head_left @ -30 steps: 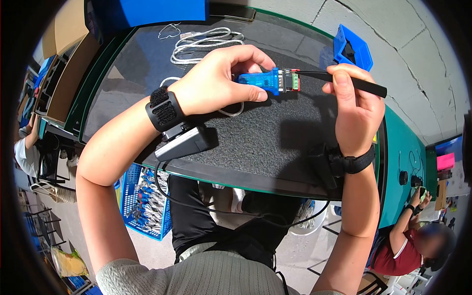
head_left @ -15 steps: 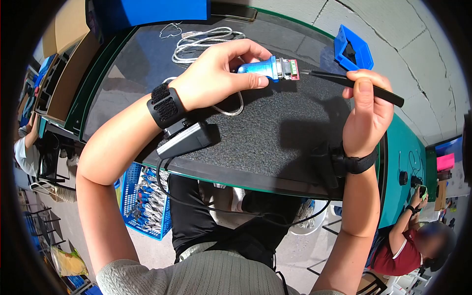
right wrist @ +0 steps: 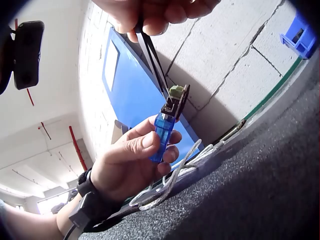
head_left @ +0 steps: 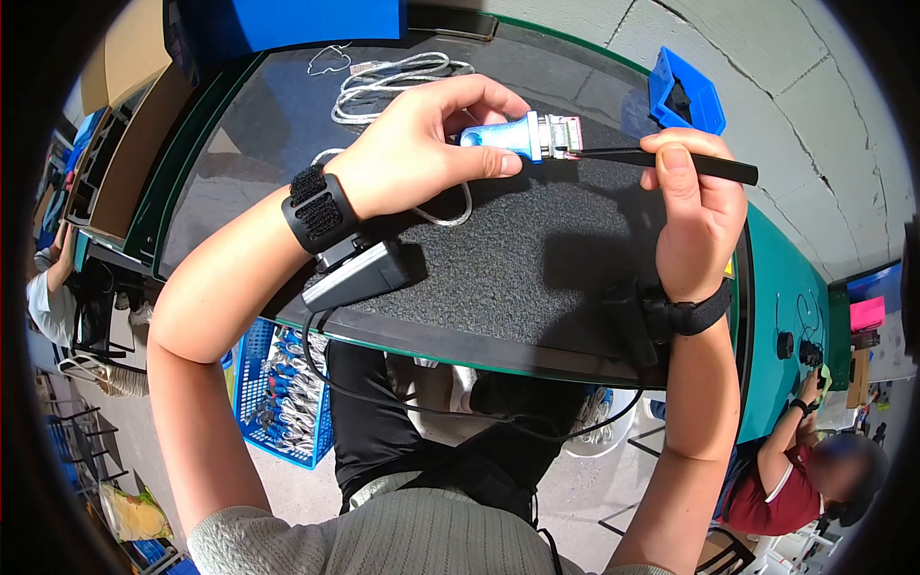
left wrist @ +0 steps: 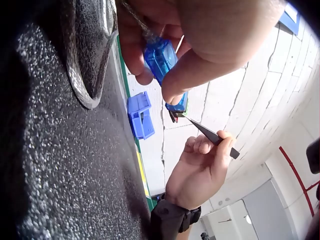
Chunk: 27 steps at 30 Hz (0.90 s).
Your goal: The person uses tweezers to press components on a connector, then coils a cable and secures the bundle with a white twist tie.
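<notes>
Between thumb and fingers, the left hand (head_left: 422, 144) pinches a translucent blue connector (head_left: 503, 139) above the dark mat. A small board with a green terminal block (right wrist: 177, 91) sits at the connector's metal end. The right hand (head_left: 698, 206) grips black tweezers (head_left: 704, 165) near their rear end. In the head view their tips meet the board's edge; the right wrist view shows them at the black part beside the green block. A pale cable (right wrist: 172, 180) hangs from the connector behind the left hand.
Coiled cable (head_left: 388, 86) lies at the mat's back. A blue bin (head_left: 711, 101) stands at the back right, a large blue panel (head_left: 307, 19) at the back left. Below the table's front edge (head_left: 479, 362) is a blue basket (head_left: 321, 446) of cables.
The connector has tilted in the left hand, so its green block no longer faces the head camera. The tweezers moved off to the right, then came back left to the board.
</notes>
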Each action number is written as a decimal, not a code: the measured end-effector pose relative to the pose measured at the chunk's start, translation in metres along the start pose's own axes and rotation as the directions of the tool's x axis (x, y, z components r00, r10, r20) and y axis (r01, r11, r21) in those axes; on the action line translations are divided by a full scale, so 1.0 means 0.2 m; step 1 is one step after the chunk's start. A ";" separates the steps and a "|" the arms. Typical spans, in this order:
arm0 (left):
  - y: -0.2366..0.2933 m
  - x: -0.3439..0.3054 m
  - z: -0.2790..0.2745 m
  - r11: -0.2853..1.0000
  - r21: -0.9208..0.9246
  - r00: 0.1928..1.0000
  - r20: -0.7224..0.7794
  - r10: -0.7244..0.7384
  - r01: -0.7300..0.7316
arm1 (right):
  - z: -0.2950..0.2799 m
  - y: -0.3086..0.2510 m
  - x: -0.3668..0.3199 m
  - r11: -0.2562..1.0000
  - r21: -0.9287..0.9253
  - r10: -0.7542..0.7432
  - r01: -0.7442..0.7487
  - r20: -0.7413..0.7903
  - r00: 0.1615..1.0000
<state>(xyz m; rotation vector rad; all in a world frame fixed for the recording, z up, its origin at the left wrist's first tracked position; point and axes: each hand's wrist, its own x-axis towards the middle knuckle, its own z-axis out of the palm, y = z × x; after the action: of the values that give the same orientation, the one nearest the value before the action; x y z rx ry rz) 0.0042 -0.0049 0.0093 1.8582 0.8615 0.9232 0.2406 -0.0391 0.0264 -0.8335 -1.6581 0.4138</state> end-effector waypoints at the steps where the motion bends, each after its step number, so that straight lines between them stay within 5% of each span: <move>1: 0.00 0.00 0.00 1.000 0.001 1.000 0.001 -0.001 0.001 | 0.00 0.00 0.00 1.000 -0.007 0.004 -0.004 0.005 1.000; 27: 0.00 0.00 0.00 1.000 0.004 1.000 -0.002 0.016 -0.016 | 0.00 -0.01 0.00 0.998 -0.034 0.053 -0.052 0.014 0.998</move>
<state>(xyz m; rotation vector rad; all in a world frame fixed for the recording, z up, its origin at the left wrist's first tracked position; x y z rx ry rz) 0.0046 -0.0053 0.0099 1.8699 0.8511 0.9339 0.2398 -0.0403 0.0268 -0.9024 -1.6636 0.4309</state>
